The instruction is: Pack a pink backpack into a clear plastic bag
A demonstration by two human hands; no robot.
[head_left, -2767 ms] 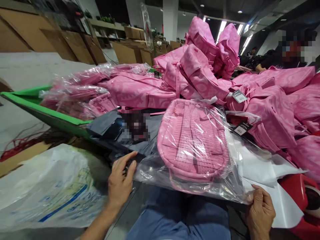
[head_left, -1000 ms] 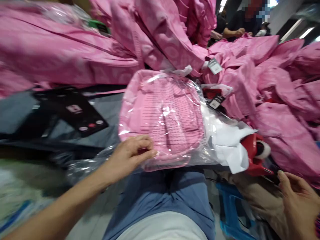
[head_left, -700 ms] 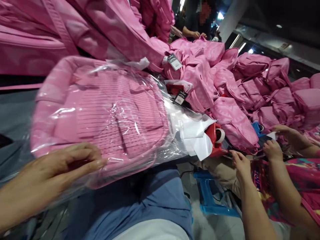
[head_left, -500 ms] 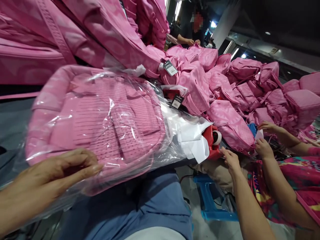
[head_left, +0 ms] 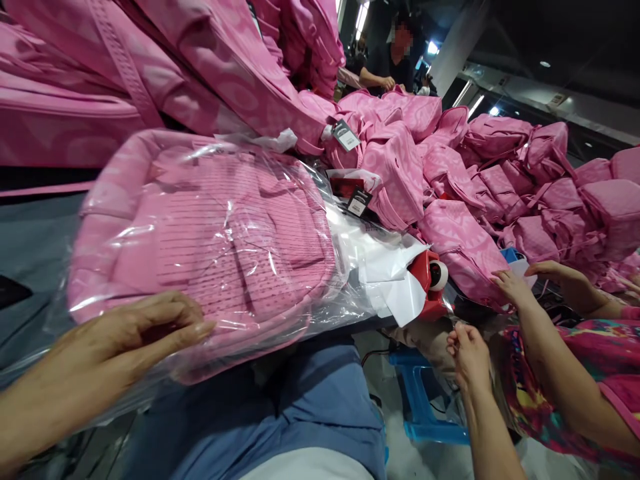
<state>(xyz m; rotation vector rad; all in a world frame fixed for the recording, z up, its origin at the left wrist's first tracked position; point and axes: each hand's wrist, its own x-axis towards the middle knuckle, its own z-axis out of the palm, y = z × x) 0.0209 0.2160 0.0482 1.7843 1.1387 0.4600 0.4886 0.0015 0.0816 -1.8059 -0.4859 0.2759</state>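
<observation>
A pink backpack [head_left: 165,233] lies in front of me inside a clear plastic bag [head_left: 300,320], its padded, ribbed back panel facing up. My left hand [head_left: 150,333] is at the near edge, thumb and fingers pinched together on the plastic. Off to the right, my right hand [head_left: 469,350] is closed in a pinch just past a red tape dispenser [head_left: 431,293]. A faint clear strip of tape [head_left: 450,309] runs between the dispenser and those fingertips. White paper sheets [head_left: 393,277] lie against the dispenser's left side.
Large pink bags [head_left: 210,60] are stacked behind the wrapped one, and smaller pink bags [head_left: 465,247] are heaped to the right. A co-worker's hand [head_left: 515,290] is near the heap. Below is a blue stool [head_left: 415,400]. Another person [head_left: 387,73] stands far back.
My right hand has moved down and slightly right, away from the dispenser. The left hand keeps its pinch on the plastic. The co-worker's nearer hand has shifted left onto a pink bag.
</observation>
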